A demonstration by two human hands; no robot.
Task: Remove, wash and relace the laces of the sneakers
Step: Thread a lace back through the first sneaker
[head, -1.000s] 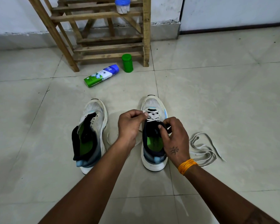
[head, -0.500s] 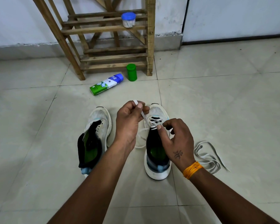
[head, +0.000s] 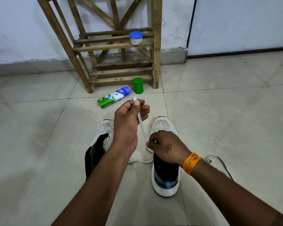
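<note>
Lace (head: 141,126) is what we have in hand: a flat white strip, limp and light, running from our raised left hand (head: 129,118) down to the right sneaker (head: 165,160), where our right hand (head: 166,148) rests over the eyelets. Our left fingers (head: 137,103) are pinched together on the strip just below its tip, which pokes up past the thumb. The right hand's fingers are curled down at the shoe's throat; we cannot tell whether they pinch the lace or only steady the shoe.

We judge the lace will handle like ribbon: no stiffness, no weight, prone to twisting and slipping through a loose pinch, so the best hold is close to the stiffened tip, where it can be steered into an eyelet. The taut stretch slants from upper left, away from us, down to the shoe; slack loops on the floor between the two shoes.

Both sneakers stand on the tiled floor (head: 235,128), long axes running away from us, toes toward the wooden rack (head: 121,70). The left sneaker (head: 103,136) is unlaced, and a second lace (head: 219,162) lies loose just right of our right wrist.
</note>
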